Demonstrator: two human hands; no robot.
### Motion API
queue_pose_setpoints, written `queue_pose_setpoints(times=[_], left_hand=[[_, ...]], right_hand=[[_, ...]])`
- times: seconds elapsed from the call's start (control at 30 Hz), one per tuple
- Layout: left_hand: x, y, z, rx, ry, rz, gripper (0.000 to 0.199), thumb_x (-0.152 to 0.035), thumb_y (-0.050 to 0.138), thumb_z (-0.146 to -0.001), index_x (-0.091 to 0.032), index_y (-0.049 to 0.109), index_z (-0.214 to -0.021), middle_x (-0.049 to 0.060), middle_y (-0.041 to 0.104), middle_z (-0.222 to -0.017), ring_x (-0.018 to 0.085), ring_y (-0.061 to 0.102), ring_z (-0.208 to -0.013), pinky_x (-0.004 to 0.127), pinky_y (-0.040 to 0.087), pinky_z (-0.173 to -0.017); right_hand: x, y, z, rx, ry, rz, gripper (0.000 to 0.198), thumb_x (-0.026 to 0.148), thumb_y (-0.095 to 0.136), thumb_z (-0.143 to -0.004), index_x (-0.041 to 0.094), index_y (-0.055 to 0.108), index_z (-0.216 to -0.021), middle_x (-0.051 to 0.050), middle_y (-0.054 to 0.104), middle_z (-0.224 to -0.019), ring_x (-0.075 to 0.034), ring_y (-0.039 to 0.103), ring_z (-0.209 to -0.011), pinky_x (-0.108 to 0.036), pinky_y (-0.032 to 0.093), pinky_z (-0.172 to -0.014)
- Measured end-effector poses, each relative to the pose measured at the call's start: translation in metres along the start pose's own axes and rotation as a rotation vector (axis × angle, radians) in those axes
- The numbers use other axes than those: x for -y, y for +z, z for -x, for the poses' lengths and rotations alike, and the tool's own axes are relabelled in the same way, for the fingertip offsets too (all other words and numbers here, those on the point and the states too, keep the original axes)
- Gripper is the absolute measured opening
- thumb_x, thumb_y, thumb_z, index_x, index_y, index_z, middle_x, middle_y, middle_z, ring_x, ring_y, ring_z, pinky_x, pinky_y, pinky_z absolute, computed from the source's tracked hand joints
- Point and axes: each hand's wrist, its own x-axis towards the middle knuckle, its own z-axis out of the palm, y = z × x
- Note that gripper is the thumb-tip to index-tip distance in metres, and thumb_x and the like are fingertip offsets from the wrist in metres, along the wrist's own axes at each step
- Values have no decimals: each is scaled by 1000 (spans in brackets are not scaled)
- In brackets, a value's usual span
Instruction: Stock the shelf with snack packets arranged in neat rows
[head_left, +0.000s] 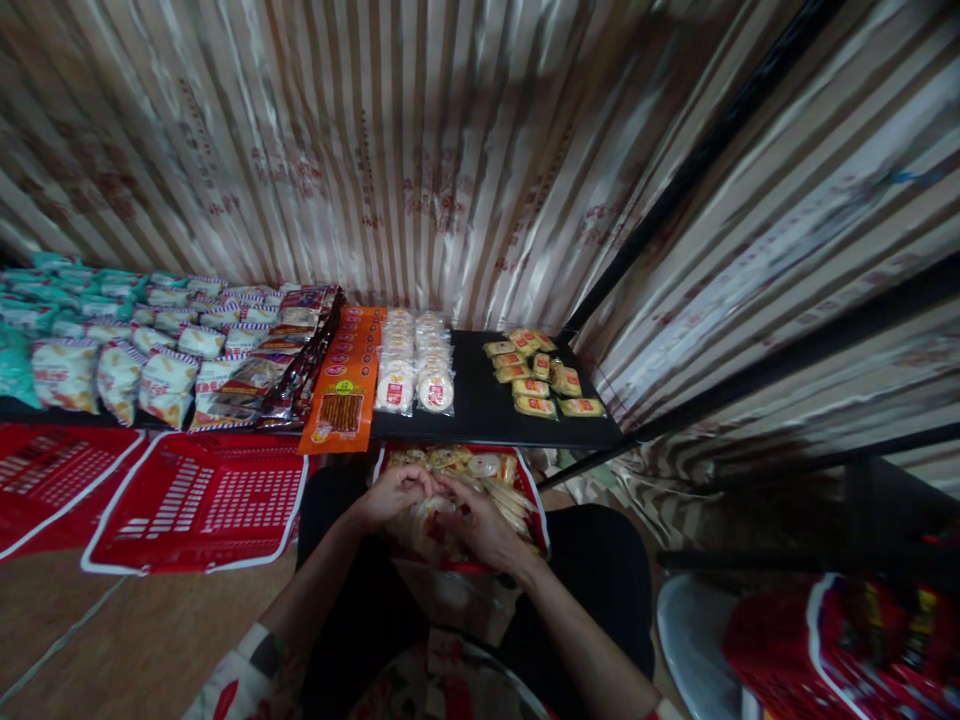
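Observation:
My left hand (401, 495) and my right hand (480, 522) meet over a red basket (541, 525) between my knees. The fingertips of both are bent together, almost touching. Whatever lies between them is too dim and blurred to name. Beneath the hands are clear-wrapped pale snack packets (424, 528), some round. Longer wrapped snacks (510, 503) fill the basket's right side. Just beyond, on a black shelf (480, 385), lie two rows of round white wrapped crackers (435, 388) and a loose group of small yellow packets (534, 390).
Left of the crackers are an orange snack bag (345, 375), dark red bags (300, 350) and many white and teal packets (169, 385). A red basket with a white handle (217, 495) sits below the shelf. Black frame bars (720, 380) and striped curtain (420, 150) enclose the right and back.

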Motion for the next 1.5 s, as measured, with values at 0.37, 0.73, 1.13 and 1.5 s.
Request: queue_pose_setpoints(times=[0.37,0.73,1.13,1.5], left_hand=[[-1,-4,-3,-312,-125,111,25,-37,68,-62,-16,67,-77,2,64,-68,12,55,-61,22,41,-56],[18,0,-10,-774,-50,137,43,-51,58,-70,-15,60,-93,3,63,-79,14,60,-66,26,49,-60],[28,22,-15,-812,42,-739,47,-19,45,-78,-14,48,-125,15,32,-143,28,31,-132,41,31,-107],[55,5,-45,-835,207,-960,54,-14,42,-80,-14,42,-134,14,16,-151,31,15,-138,49,29,-107]], right_hand=[[10,4,-13,-30,152,-256,23,35,67,-67,20,68,-85,0,68,-76,-16,60,-69,-27,48,-65],[-3,15,-42,-277,303,-613,33,41,75,-57,18,61,-77,0,65,-68,-11,56,-57,-22,44,-54],[-8,22,-87,-343,342,-683,42,48,76,-51,17,58,-75,1,63,-66,-9,54,-54,-19,40,-47],[-3,37,-139,-364,291,-525,37,46,66,-58,18,56,-79,1,61,-72,-12,57,-56,-24,47,-49]])
